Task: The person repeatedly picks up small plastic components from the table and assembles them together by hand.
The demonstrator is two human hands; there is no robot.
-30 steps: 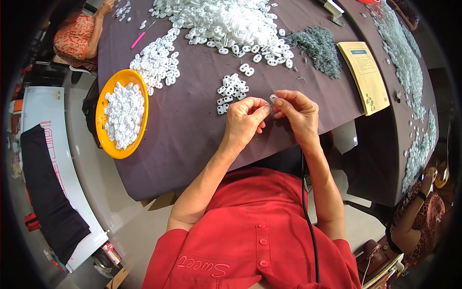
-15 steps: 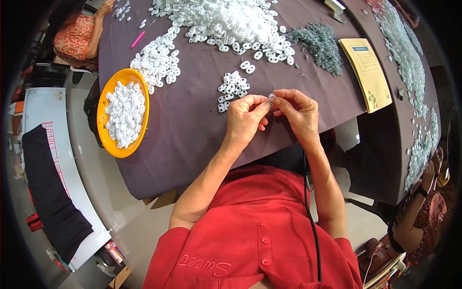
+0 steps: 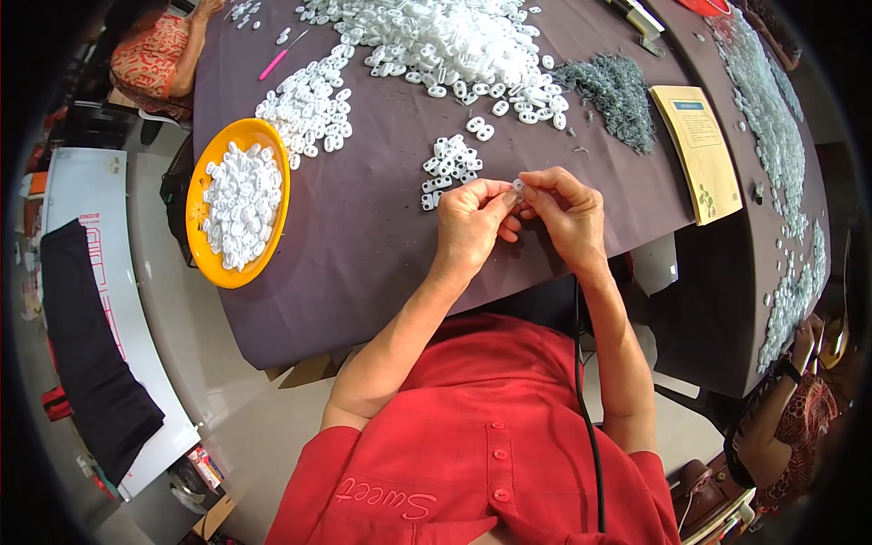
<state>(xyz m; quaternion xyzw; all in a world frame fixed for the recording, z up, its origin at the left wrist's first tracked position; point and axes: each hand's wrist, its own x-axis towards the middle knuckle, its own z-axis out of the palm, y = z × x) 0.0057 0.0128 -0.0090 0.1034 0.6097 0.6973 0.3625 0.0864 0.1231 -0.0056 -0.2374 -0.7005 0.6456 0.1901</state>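
Near the table's front edge, my left hand (image 3: 474, 225) and my right hand (image 3: 570, 216) meet fingertip to fingertip. Both pinch one small white oval plastic piece (image 3: 519, 185) with holes in it; the fingers cover most of it. Just left of my hands lies a small group of white pieces with dark holes (image 3: 451, 162). Farther back spreads a large heap of white oval pieces (image 3: 454, 45), with a smaller pile (image 3: 313, 104) trailing off to its left. An orange dish (image 3: 202, 257) filled with similar white pieces stands at the table's left edge.
A pink-handled pick tool (image 3: 276, 60) lies at the back left. To the right are a grey-green pile of scraps (image 3: 618, 100) and a yellow printed booklet (image 3: 695, 150). Another table at right bears translucent pieces (image 3: 772, 145). Co-workers sit at the far left and right.
The view has shifted slightly, so the table things sit a little more to the right and lower. Both hands keep pinching the small white piece, the fingers slightly readjusted.
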